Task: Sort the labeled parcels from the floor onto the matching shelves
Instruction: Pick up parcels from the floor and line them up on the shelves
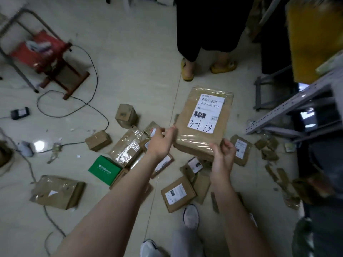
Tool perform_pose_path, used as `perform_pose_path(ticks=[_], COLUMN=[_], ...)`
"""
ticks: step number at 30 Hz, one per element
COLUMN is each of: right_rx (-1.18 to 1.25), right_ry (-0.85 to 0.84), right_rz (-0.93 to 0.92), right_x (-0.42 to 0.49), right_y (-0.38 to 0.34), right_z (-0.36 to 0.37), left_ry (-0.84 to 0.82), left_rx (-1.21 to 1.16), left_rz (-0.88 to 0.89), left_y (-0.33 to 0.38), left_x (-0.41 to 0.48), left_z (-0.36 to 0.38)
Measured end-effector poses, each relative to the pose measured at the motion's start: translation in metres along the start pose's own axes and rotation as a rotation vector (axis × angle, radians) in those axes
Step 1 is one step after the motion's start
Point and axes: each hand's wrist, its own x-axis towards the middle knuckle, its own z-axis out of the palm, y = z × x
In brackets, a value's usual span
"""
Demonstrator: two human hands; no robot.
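Cardboard parcel (202, 123), flat, glossy-taped, 3-1-13 | left hand (163, 139), right hand (224, 152) gripping

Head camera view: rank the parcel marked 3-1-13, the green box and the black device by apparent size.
1. parcel marked 3-1-13, though it is likely nearer the camera
2. green box
3. black device

We grip the parcel (189, 115) marked 3-1-13, left hand (163, 139) and right hand (223, 152) at its near corners; small boxes (178, 193) scattered beneath.
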Motion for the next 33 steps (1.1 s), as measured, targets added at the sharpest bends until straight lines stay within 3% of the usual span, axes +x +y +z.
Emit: perform_pose_path(ticks=[6, 13, 20, 33], right_rx=[0.256, 0.384, 0.233, -0.08], right_ry=[-0.055, -0.082, -0.128, -0.21], right_rz=[-0.051, -0.056, -0.194, -0.635], right_x=[-0.12, -0.224, -0.244, -0.223], right_y=[-0.122, -0.181, -0.275, -0.522], right_z=[-0.027, -0.073, -0.088, -0.172], left_ry=[-0.205, -0.326, -0.395, -0.565], left_rx=[-0.062, -0.141, -0.137, -0.165], left_rz=[0.068, 0.129, 0.285, 0.739], left_y=[0.089, 0.118, 0.171, 0.375], left_x=[-0.123, -0.238, -0.279, -0.35], left_z=[-0.046, -0.077, -0.08, -0.021])
